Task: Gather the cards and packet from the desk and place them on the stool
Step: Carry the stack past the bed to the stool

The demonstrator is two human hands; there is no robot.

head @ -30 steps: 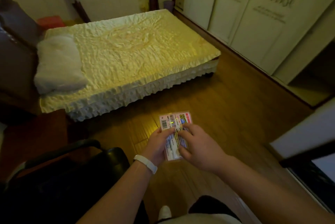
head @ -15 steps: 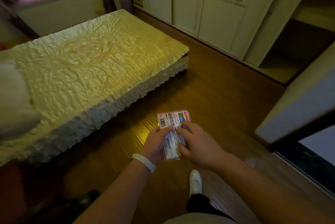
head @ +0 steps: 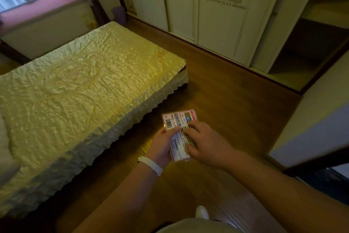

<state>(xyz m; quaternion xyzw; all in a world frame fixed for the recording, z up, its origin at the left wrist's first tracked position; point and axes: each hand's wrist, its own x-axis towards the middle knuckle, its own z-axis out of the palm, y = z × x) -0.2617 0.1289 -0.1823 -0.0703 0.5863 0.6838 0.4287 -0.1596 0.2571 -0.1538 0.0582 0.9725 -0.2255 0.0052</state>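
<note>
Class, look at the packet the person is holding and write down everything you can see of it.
The flat, glossy, pink-edged rectangular packet appears plastic-wrapped. Its facing side shows a barcode at the upper left, small coloured pictures along the top, and a white panel of fine print, too small to read. It is held lengthwise, away from the body, above the wooden floor beside the bed. The left hand grips its left edge, thumb on top; the right hand lies across its right side, fingers covering part of the print. Whether cards are stacked with it cannot be told.

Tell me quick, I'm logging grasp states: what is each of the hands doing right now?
Left hand: closed on the packet, gripping its left edge.
Right hand: closed on the same packet, fingers over its right side.
</note>
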